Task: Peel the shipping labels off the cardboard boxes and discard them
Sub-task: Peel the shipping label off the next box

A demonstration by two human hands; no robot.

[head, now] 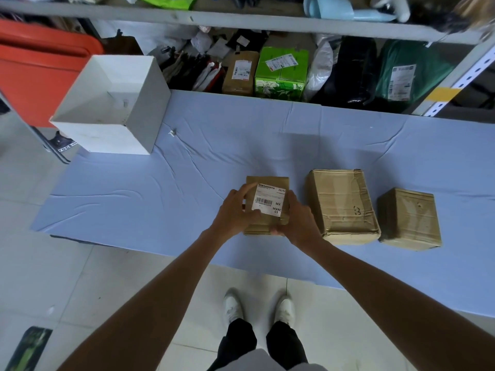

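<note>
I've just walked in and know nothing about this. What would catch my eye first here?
Two bare arms reach in: the left hand and right hand hold a small box bearing a white label, mid-way along the blue table. Right of it sit a large box and an end box. An open white bin stands at the far left corner.

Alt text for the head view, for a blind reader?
Left hand and right hand grip a small cardboard box bearing a white shipping label, on a blue-covered table. A middle box and a right box, no labels showing, sit beside it; an open white box stands far left.
</note>
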